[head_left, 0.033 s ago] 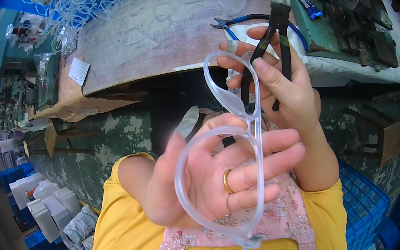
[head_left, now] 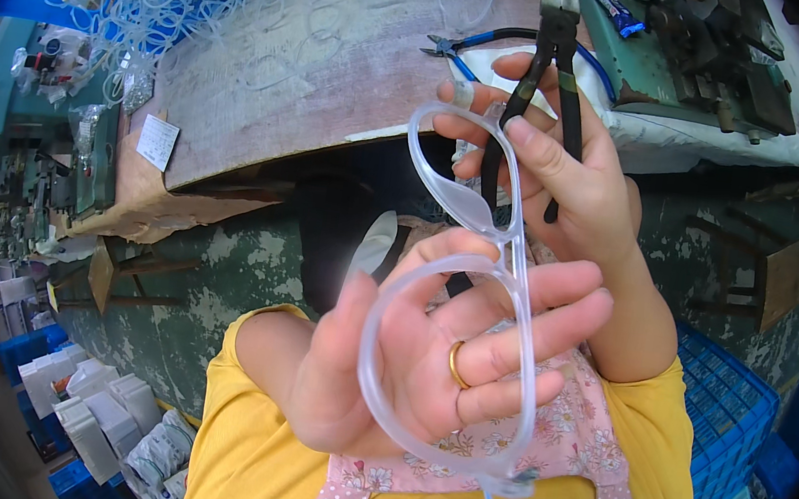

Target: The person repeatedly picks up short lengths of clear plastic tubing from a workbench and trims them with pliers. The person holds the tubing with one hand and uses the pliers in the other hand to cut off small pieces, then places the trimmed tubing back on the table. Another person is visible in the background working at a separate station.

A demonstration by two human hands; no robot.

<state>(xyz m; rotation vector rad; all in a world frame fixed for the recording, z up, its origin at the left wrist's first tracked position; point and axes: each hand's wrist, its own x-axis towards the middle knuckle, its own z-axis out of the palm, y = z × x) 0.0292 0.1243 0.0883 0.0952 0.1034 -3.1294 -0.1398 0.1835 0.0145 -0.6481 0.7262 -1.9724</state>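
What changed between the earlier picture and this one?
The lower end of the clear plastic eyeglass frame has swung slightly toward the picture's right, and the left hand behind it has shifted a little that way too. Nothing was taken hold of or let go. The right hand and the black-handled cutters in it look unchanged.

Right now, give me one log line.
left hand: spread behind clear eyewear frame | right hand: holding black-handled pliers | blue-handled cutters: on worktable
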